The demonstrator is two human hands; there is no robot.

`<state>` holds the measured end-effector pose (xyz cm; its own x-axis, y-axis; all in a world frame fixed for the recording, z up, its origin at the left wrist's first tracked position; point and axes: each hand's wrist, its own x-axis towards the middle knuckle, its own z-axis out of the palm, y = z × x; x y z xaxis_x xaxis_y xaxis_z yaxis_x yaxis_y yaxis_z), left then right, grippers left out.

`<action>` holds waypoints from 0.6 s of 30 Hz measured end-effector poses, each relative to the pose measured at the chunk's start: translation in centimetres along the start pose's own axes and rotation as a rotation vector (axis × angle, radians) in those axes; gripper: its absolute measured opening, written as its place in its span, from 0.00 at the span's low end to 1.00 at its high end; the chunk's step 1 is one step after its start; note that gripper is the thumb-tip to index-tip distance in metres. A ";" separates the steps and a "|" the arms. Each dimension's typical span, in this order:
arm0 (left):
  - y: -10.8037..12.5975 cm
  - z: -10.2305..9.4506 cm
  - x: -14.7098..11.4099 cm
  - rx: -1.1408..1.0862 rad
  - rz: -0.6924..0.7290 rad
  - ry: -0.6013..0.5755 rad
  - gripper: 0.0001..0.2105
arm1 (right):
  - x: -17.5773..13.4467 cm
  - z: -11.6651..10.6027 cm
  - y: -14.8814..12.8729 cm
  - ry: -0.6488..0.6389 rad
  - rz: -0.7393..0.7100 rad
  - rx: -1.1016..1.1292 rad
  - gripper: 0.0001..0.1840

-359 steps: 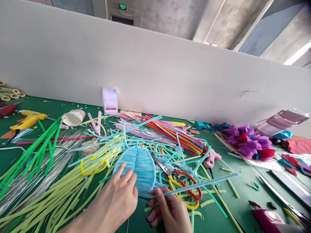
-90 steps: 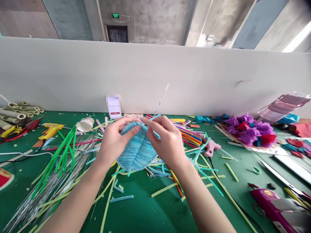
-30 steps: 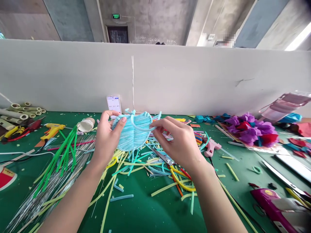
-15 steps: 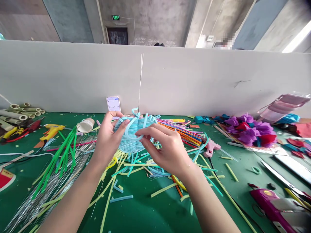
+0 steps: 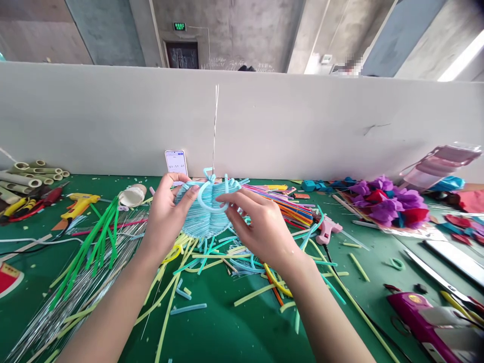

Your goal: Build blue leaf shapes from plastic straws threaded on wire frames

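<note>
1. Curled inward since a second ago, the pale-blue strip (image 5: 212,209) loops before the ribbed blue piece (image 5: 198,224), the right hand (image 5: 260,222) pinching it.
2. Left hand (image 5: 166,206) pinches that piece's left edge, holding it up between both hands.
3. Thin wires (image 5: 215,131) rise from its top.
4. Behind, a phone (image 5: 176,160) stands before the grey partition (image 5: 302,121).

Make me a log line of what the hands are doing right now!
left hand: grips blue ribbed piece; right hand: pinches bent blue strip; wire: upright above piece; phone: behind left hand
</note>
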<state>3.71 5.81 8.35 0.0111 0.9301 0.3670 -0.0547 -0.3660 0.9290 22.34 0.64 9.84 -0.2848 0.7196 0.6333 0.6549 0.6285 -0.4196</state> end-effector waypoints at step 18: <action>1.4 -0.9 0.4 -0.201 -0.148 -0.036 0.11 | 0.3 -1.8 2.9 -0.040 0.576 0.953 0.25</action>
<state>2.79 5.70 9.78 0.0689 0.9701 0.2328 -0.2475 -0.2094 0.9460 25.40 2.14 10.05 -0.1449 0.9748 0.1695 -0.1037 0.1554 -0.9824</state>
